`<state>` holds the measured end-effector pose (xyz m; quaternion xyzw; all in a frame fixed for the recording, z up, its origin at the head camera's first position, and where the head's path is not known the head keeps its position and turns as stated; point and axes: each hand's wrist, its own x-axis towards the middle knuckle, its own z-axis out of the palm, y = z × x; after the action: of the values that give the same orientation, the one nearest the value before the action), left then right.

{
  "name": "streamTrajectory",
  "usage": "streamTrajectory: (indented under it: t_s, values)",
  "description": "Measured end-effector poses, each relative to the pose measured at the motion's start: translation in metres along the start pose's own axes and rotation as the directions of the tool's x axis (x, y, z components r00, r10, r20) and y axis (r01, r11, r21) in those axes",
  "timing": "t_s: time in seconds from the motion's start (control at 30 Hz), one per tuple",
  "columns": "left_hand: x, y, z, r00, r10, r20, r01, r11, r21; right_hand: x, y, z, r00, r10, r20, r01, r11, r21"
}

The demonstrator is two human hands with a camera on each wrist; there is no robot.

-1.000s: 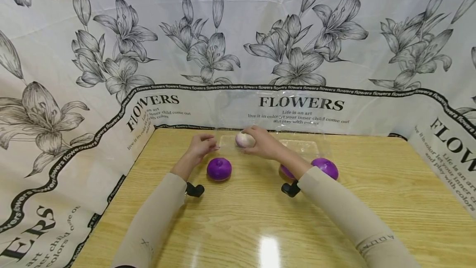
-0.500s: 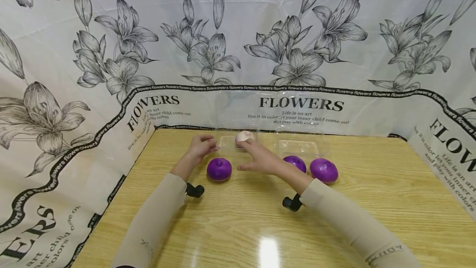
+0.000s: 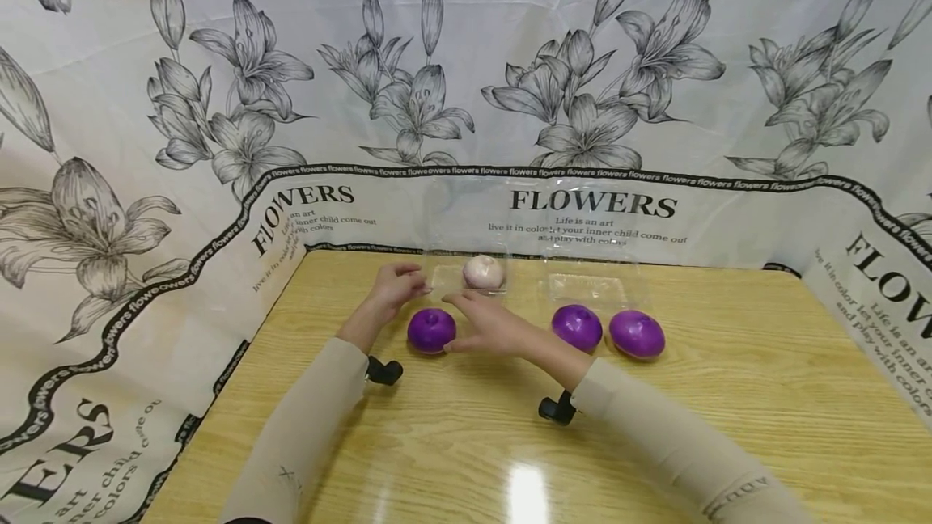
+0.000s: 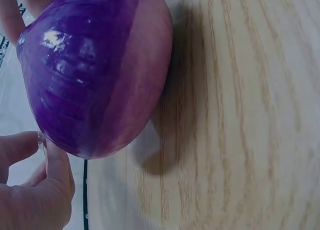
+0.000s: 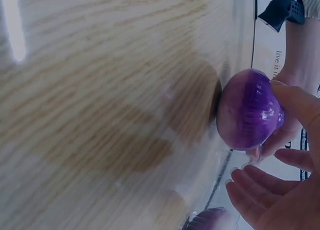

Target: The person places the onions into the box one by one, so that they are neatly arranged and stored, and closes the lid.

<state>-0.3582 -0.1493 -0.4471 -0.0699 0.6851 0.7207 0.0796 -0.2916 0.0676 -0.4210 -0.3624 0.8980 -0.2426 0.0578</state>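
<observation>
On my feed, the right hand [image 3: 489, 327] has come away from the pale onion [image 3: 484, 272] and shifted toward the purple onion [image 3: 432, 331]; the left hand [image 3: 394, 289] looks unmoved. The pale onion sits inside the clear box [image 3: 446, 275], at its right end; the purple one stands on the table in front of that box. Left thumb and fingertips appear to pinch the box's edge. Right thumb and fingers are spread about the purple onion; I cannot tell whether they touch it. I read this as the reach for another onion: I'd close evenly around its smooth, rounded sides, leaving the box braced.
</observation>
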Motion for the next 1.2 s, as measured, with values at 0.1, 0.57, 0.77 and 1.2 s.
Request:
streamTrajectory:
  t_s: [0.1, 0.57, 0.77, 1.2]
  values:
    - [0.001, 0.0, 0.001, 1.0, 0.003, -0.001, -0.003, 1.0, -0.011, 0.004, -0.002, 0.004, 1.0, 0.01, 0.014, -0.01, 1.0, 0.008]
    - [0.0, 0.001, 0.001, 1.0, 0.007, -0.001, -0.007, 1.0, 0.001, 0.013, -0.001, 0.024, 0.998, 0.04, 0.043, -0.045, 0.992, 0.121]
    - [0.0, 0.001, 0.0, 1.0, 0.017, -0.001, -0.017, 1.0, -0.004, 0.017, -0.003, 0.026, 0.998, 0.045, 0.043, -0.051, 0.988, 0.145]
    - [-0.001, 0.001, 0.001, 1.0, 0.016, 0.001, -0.016, 1.0, 0.011, 0.021, -0.003, 0.028, 0.997, 0.056, 0.044, -0.062, 0.986, 0.155]
